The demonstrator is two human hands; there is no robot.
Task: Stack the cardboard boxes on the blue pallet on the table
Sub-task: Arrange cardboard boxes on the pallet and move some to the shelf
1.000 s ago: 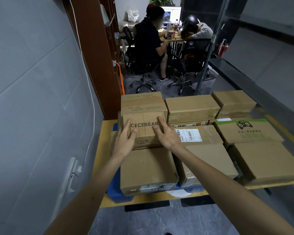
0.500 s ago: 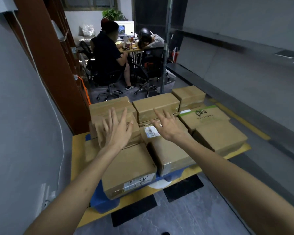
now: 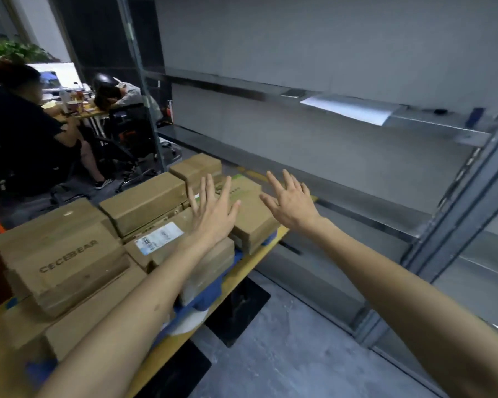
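Note:
Several brown cardboard boxes cover the blue pallet (image 3: 213, 288) on the yellow table (image 3: 259, 254). A box printed CECEBEAR (image 3: 66, 257) lies on top at the left. Beside it sits a box with a white shipping label (image 3: 158, 239). A box with green print (image 3: 247, 214) rests at the right end. My left hand (image 3: 213, 211) hovers with spread fingers above the boxes near the green-printed one. My right hand (image 3: 291, 199) is spread too, in the air past the table's right edge. Neither hand holds anything.
Grey metal shelving (image 3: 357, 116) runs along the right, with a white sheet on one shelf. Two people (image 3: 29, 133) sit on office chairs at a desk in the back left. Grey floor (image 3: 285, 340) lies below the table's right side.
Both hands left the CECEBEAR box and swung right with fingers spread. My view turned right, so the boxes slid to the left and the shelving came into sight.

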